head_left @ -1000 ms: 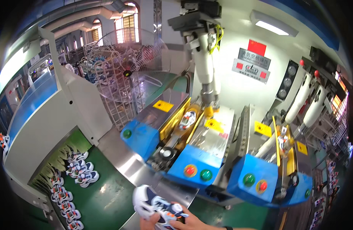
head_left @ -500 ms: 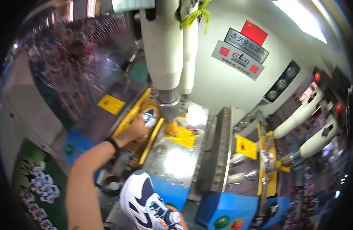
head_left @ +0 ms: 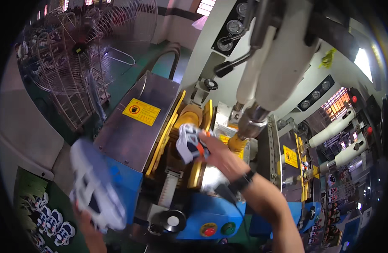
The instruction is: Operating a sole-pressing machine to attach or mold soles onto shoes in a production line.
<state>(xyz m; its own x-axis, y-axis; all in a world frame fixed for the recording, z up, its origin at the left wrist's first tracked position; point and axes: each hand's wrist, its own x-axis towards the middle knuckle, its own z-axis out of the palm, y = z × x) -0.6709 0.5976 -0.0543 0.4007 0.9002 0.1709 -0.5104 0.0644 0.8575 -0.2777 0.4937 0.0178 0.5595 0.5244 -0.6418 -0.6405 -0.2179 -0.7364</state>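
My right hand [head_left: 215,149], with a dark band on the wrist, grips a white and navy sneaker [head_left: 186,148] with an orange patch. That sneaker lies between the yellow side pads [head_left: 163,141] of a pressing machine, against a brown rounded block [head_left: 189,117]. At the lower left, my left hand [head_left: 87,230] has its fingers on a second white and navy sneaker [head_left: 97,189], held up and blurred by motion. The white press arm [head_left: 282,63] with its metal and yellow tip stands right of my right hand.
A blue housing [head_left: 194,213] with a red button [head_left: 208,229] and a green button [head_left: 228,228] is at the front. Several sneakers [head_left: 55,223] lie at lower left. A large caged fan [head_left: 82,48] stands behind. A similar press station [head_left: 295,160] is at right.
My left hand has left the machine and now holds a sneaker at the lower left. My right hand has moved from below into the machine with a sneaker. The view has turned left.
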